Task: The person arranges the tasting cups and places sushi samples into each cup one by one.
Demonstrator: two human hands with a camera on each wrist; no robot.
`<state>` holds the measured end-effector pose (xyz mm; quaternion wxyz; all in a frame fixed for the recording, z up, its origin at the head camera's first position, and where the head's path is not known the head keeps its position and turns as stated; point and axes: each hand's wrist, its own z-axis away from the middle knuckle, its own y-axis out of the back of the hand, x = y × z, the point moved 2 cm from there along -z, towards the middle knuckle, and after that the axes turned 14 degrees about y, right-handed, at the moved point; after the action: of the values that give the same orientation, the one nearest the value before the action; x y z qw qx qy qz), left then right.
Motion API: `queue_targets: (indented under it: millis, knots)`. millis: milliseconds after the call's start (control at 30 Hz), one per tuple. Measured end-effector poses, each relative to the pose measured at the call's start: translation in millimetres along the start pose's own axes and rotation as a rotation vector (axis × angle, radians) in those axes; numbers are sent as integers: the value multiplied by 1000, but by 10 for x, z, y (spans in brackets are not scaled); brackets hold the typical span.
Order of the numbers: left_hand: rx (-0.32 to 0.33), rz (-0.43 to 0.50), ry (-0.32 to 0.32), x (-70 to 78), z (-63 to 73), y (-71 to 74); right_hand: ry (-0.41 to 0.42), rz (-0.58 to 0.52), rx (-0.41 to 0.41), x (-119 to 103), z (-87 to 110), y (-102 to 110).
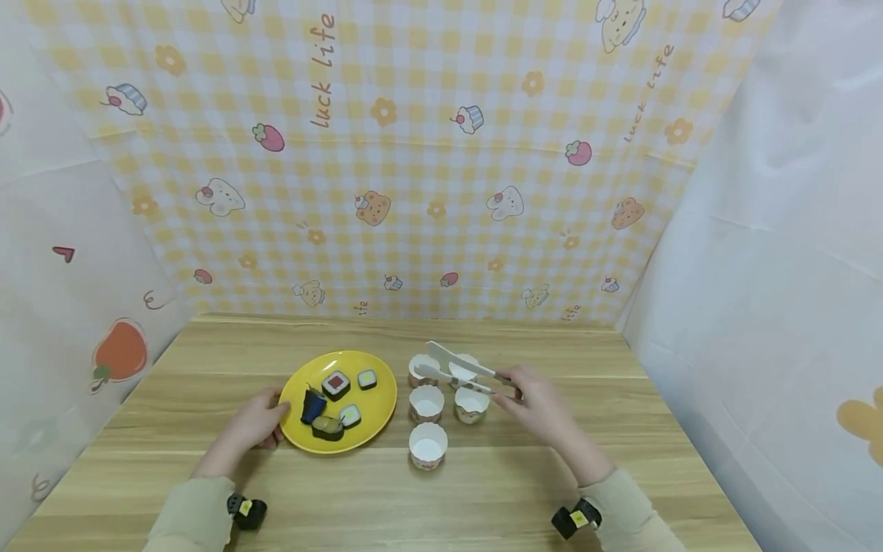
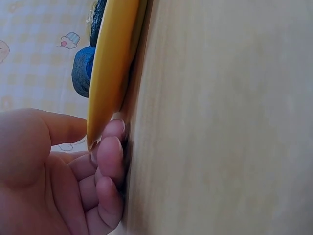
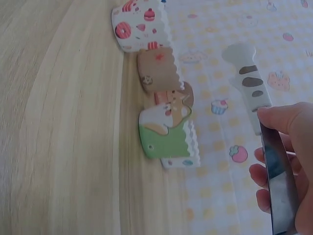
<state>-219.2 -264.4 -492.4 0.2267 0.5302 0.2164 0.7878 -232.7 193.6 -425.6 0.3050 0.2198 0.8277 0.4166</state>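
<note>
My left hand point(image 1: 258, 420) grips the left rim of a yellow plate point(image 1: 375, 423), thumb at the upper side and fingers curled beneath, as the left wrist view shows. On the plate lie a large sushi roll with a red centre point(image 1: 336, 385), a small sushi roll point(image 1: 367, 379) near the right, another small roll point(image 1: 350, 415), an oblong dark-wrapped sushi point(image 1: 327, 428) and a dark blue piece point(image 1: 313, 406). My right hand point(image 1: 531, 399) holds tongs point(image 1: 455, 359) with pale, paw-like ends and metal arms. The tongs' tips are apart above the paper cups, with nothing between them.
Several scalloped paper baking cups point(image 1: 428, 446) stand in two columns right of the plate, on a wooden table point(image 1: 331, 506). A checked cloth point(image 1: 414, 169) hangs behind; white cloths point(image 1: 779, 230) hang at both sides. Black devices point(image 1: 246, 511) sit at both wrists.
</note>
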Motion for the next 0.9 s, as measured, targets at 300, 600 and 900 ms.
queue_targets:
  millis: [300, 600, 900]
  knots:
    - [-50, 48, 32, -47, -13, 2, 6, 11, -27, -186, -114, -92]
    - [-92, 89, 40, -18, 1, 33, -5, 37, -50, -320, -238, -212]
    - [-149, 205, 102, -35, -6, 19, -5, 76, -120, -466, -359, -341]
